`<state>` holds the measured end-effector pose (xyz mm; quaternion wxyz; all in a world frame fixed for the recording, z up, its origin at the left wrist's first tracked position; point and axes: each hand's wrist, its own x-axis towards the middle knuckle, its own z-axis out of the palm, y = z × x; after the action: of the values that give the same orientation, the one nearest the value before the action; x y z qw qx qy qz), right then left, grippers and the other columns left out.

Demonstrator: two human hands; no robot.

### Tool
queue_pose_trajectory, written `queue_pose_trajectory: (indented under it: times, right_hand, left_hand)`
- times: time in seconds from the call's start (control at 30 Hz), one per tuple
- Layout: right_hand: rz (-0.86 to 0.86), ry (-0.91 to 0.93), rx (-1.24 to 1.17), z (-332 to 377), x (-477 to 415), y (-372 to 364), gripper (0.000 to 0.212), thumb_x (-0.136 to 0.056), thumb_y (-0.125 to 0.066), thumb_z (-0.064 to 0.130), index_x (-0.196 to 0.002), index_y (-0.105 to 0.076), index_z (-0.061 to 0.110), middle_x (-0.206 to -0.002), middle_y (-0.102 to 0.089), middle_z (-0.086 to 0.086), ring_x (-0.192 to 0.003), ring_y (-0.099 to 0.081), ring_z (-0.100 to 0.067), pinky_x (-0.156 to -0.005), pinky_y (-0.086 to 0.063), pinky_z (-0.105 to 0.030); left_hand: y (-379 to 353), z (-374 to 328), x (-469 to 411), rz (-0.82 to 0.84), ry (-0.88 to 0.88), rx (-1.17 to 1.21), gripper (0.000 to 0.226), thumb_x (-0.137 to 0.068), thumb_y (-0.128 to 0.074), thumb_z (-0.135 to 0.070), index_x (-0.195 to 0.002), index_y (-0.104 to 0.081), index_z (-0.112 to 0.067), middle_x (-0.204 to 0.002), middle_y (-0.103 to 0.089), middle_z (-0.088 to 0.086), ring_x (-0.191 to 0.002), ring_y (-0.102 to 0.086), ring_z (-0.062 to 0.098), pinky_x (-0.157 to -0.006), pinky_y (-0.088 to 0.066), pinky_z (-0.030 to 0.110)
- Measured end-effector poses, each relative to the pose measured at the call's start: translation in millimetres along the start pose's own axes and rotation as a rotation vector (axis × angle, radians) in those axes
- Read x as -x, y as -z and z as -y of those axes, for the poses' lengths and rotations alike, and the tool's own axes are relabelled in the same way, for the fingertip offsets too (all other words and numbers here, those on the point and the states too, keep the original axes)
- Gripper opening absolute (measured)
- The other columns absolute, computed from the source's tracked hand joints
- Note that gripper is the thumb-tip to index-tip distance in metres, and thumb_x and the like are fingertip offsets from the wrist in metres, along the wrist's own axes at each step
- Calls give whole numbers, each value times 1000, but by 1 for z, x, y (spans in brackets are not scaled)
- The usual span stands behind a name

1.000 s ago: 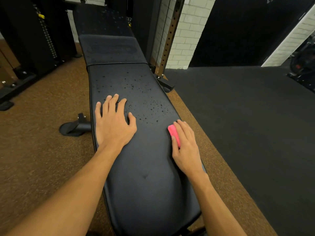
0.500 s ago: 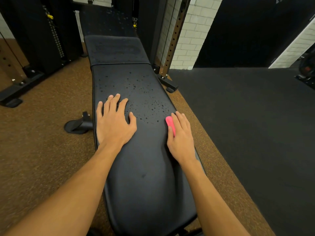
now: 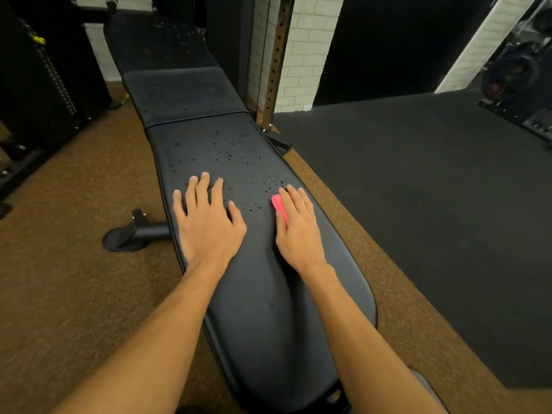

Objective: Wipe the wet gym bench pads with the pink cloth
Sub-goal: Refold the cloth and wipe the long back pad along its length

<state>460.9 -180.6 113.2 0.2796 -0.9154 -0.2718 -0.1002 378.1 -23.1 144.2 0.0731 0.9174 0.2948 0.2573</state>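
Observation:
A long black bench pad (image 3: 254,294) runs away from me, with water drops scattered over its far half. Beyond it lies a shorter black pad (image 3: 185,94), also speckled with drops. My left hand (image 3: 206,222) rests flat on the left side of the long pad, fingers spread. My right hand (image 3: 298,225) presses a folded pink cloth (image 3: 279,206) onto the pad's right side with straight fingers. Most of the cloth is hidden under that hand. The drops lie just ahead of and between both hands.
A bench foot (image 3: 134,234) sticks out on the brown floor at the left. A perforated rack upright (image 3: 274,61) stands by the white brick wall behind the bench. Black rubber matting (image 3: 418,204) covers the floor to the right. Dark gym machines (image 3: 38,85) stand at the far left.
My right hand has slid the pink cloth forward along the pad's right side, towards the drops. The left hand stays flat in the same place on the pad.

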Motion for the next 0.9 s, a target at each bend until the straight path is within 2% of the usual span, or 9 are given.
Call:
queue_pose_trajectory:
  times: [0.17,0.23,0.3,0.37,0.57,0.7,0.77,0.9]
  right_hand:
    - [71,150,24,-4,36,14,49,-116,-42,29,-163,-42,16,-173,-33,1,-165,-14,-16,-134,-13,-31]
    - [24,44,24,-17,37,22,48,-116,-43,32,-162,-45,18,-172,-34,3,-165,-16,-14,-134,-15,-31]
    - [-27,-110,5,-20,22,20,49,-116,-42,34,-162,-45,16,-172,-35,0,-164,-18,-19,-134,-17,-36]
    - [-51,-189,-12,-12,1,14,50,-116,-42,32,-162,-44,13,-171,-36,-4,-164,-19,-24,-134,-19,-40]
    - [52,44,24,-18,15,21,49,-116,-44,30,-163,-43,18,-172,-35,2,-165,-17,-16,-134,-14,-32]
    - [-11,-96,12,-30,-5,23,49,-115,-44,31,-161,-45,13,-170,-38,-5,-162,-24,-24,-134,-21,-44]
    - [-2,-100,12,-26,-18,16,49,-116,-43,27,-162,-43,11,-171,-36,-7,-163,-22,-27,-133,-21,-46]
    - [50,142,12,-33,-5,19,47,-115,-45,25,-161,-45,15,-171,-36,-2,-164,-19,-22,-134,-13,-32]
  left_hand:
    - [2,3,-1,15,-12,12,58,-102,-47,-37,-156,-50,-14,-169,-36,10,-160,-24,28,-130,-14,56]
    - [4,2,-2,29,-5,13,59,-103,-46,-38,-157,-48,-15,-170,-35,10,-161,-22,28,-130,-13,56]
    - [4,2,-1,34,-7,11,60,-103,-45,-38,-157,-47,-14,-170,-35,10,-161,-21,28,-130,-13,57]
    - [4,2,-2,31,-11,11,60,-103,-46,-38,-157,-48,-13,-169,-35,11,-161,-22,29,-130,-14,57]
    - [2,4,-2,44,-8,16,59,-102,-47,-37,-156,-49,-14,-169,-35,11,-161,-22,29,-130,-14,57]
    - [2,2,-3,26,2,4,58,-103,-46,-38,-156,-49,-15,-169,-36,10,-160,-24,29,-130,-15,56]
    - [0,2,-3,12,0,-3,58,-103,-47,-38,-156,-50,-15,-168,-38,10,-160,-25,29,-129,-16,57]
    - [-1,0,-3,-2,5,-15,58,-102,-49,-38,-155,-50,-16,-168,-39,9,-159,-26,28,-129,-16,55]
